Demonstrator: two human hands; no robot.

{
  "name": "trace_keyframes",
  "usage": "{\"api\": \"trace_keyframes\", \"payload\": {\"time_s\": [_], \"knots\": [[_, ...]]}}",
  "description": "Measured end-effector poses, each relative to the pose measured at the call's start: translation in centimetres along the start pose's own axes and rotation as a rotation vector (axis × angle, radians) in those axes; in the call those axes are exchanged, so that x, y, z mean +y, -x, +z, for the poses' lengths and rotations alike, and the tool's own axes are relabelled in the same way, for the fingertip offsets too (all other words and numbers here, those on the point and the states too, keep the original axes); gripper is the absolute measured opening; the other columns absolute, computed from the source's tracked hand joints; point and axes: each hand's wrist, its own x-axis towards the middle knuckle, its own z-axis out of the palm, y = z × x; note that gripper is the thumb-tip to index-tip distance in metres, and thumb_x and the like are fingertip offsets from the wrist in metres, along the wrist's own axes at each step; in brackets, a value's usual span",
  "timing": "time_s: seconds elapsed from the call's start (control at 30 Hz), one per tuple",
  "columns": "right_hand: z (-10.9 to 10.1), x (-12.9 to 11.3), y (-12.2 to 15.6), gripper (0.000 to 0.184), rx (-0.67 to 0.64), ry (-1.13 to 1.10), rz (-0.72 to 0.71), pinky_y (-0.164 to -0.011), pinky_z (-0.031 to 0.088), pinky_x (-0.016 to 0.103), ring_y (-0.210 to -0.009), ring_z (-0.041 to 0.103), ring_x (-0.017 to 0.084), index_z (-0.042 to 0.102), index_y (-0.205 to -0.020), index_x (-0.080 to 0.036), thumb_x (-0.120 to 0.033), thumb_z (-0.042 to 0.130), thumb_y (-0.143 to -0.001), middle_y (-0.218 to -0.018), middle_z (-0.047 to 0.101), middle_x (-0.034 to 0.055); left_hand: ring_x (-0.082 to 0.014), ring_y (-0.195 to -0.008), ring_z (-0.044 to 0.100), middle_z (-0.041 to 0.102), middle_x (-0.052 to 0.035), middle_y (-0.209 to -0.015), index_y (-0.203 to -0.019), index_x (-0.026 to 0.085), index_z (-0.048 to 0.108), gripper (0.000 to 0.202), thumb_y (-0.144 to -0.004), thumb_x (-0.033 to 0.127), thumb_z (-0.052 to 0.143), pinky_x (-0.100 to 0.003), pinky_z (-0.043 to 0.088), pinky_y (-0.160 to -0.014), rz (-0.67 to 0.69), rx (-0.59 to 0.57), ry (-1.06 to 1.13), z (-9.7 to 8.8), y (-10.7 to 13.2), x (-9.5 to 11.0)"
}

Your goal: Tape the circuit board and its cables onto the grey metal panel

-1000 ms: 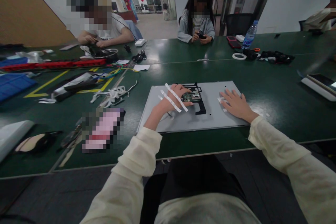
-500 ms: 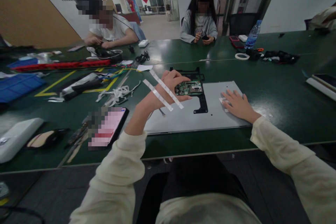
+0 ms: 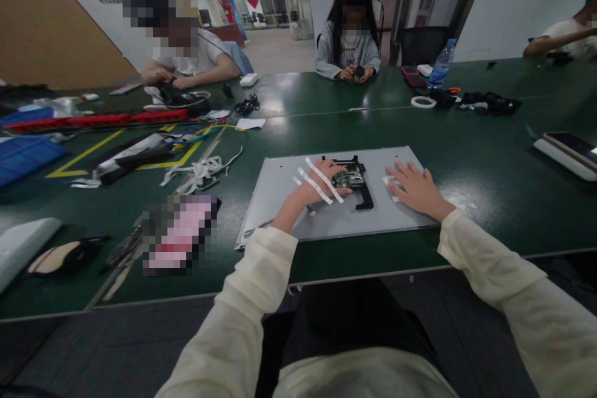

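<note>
My left hand [image 3: 319, 181] is closed around the edges of a green circuit board [image 3: 353, 179] set in a black bracket [image 3: 366, 197]. Two narrow white strips [image 3: 329, 179] lie across the back of that hand. The bracket appears low over, or resting on, a flat light-grey panel [image 3: 273, 193]; contact is hard to judge. My right hand [image 3: 416, 189] lies flat with fingers spread on the panel's right part. Under its fingertips shows a small white piece [image 3: 388, 181], partly covered.
On the green table [image 3: 317, 99] to the left lie a phone [image 3: 184, 233], a tangle of white strips [image 3: 200, 174], and a blue tray [image 3: 28, 158]. A water bottle [image 3: 442, 65] and tape roll [image 3: 423, 102] stand farther back. Other people sit across the table.
My left hand has brought the circuit board and bracket down and slightly right, closer to the panel. My right hand stays flat on the panel. The view has shifted slightly.
</note>
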Motion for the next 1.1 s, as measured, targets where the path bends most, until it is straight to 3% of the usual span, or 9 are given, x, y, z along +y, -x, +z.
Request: {"api": "trace_keyframes", "payload": {"time_s": [0.57,0.7,0.77,0.83,0.9,1.0,1.1], "knots": [[0.2,-0.2,0.1,0.058,0.023,-0.054,0.027,-0.102,0.027,0.069,-0.138,0.027,0.038,0.038,-0.145,-0.029,-0.055,0.027,-0.094,-0.153,0.032,0.0072,-0.0284,-0.112,0.05,0.053,-0.0111,-0.119,-0.126,0.023,0.054,0.06,-0.075,0.05,0.07,-0.046,0.042,-0.098,-0.024,0.029,0.087,0.5,1.0,0.2],[-0.3,-0.4,0.4,0.051,0.128,-0.148,0.027,-0.104,0.022,0.07,-0.137,0.032,0.034,0.046,-0.139,-0.027,-0.049,0.033,-0.095,-0.147,0.042,0.0078,-0.0293,-0.119,0.048,0.05,-0.0113,-0.127,-0.13,0.022,0.051,0.061,-0.078,0.052,0.065,-0.046,0.04,-0.101,-0.014,0.099,0.102,-0.5,1.1,-0.2],[-1.2,-0.7,0.5,0.045,0.225,-0.267,0.004,-0.108,0.027,0.062,-0.133,0.04,0.03,0.054,-0.131,-0.022,-0.043,0.036,-0.095,-0.139,0.05,0.0096,-0.0279,-0.12,0.048,0.051,-0.0104,-0.126,-0.126,0.021,0.054,0.05,-0.084,0.049,0.059,-0.045,0.039,-0.103,-0.041,0.176,0.098,-1.0,1.2,-0.6],[-2.4,-1.5,0.5,0.039,0.312,-0.439,-0.016,-0.105,0.038,0.049,-0.124,0.05,0.026,0.062,-0.118,-0.019,-0.039,0.04,-0.093,-0.128,0.059,0.0108,-0.0267,-0.119,0.049,0.053,-0.0102,-0.123,-0.122,0.02,0.056,0.041,-0.088,0.043,0.055,-0.045,0.038,-0.104,-0.077,0.243,0.081,-1.3,1.2,-0.8],[-3.9,-3.0,0.4,0.033,0.328,-0.63,-0.01,-0.093,0.049,0.04,-0.109,0.06,0.023,0.066,-0.107,-0.019,-0.038,0.044,-0.092,-0.115,0.066,0.0095,-0.0261,-0.12,0.049,0.054,-0.0105,-0.122,-0.12,0.018,0.057,0.038,-0.089,0.04,0.054,-0.045,0.037,-0.104,-0.094,0.275,0.064,-1.5,1.1,-0.7],[-6.0,-6.3,0.0,0.028,0.203,-0.901,-0.001,-0.072,0.053,0.032,-0.088,0.067,0.02,0.067,-0.1,-0.021,-0.04,0.05,-0.089,-0.099,0.071,0.0057,-0.026,-0.12,0.048,0.055,-0.0112,-0.123,-0.121,0.017,0.056,0.037,-0.089,0.036,0.053,-0.044,0.037,-0.104,-0.1,0.29,0.059,-1.4,0.9,0.0],[-7.1,-9.8,-0.8,0.026,0.059,-1.109,-0.044,-0.065,0.051,0.028,-0.078,0.068,0.018,0.065,-0.099,-0.022,-0.042,0.055,-0.086,-0.092,0.071,0.0039,-0.0265,-0.12,0.048,0.055,-0.0113,-0.124,-0.121,0.018,0.056,0.035,-0.089,0.033,0.052,-0.044,0.038,-0.102,-0.116,0.302,0.059,-1.2,0.7,0.7]]}}
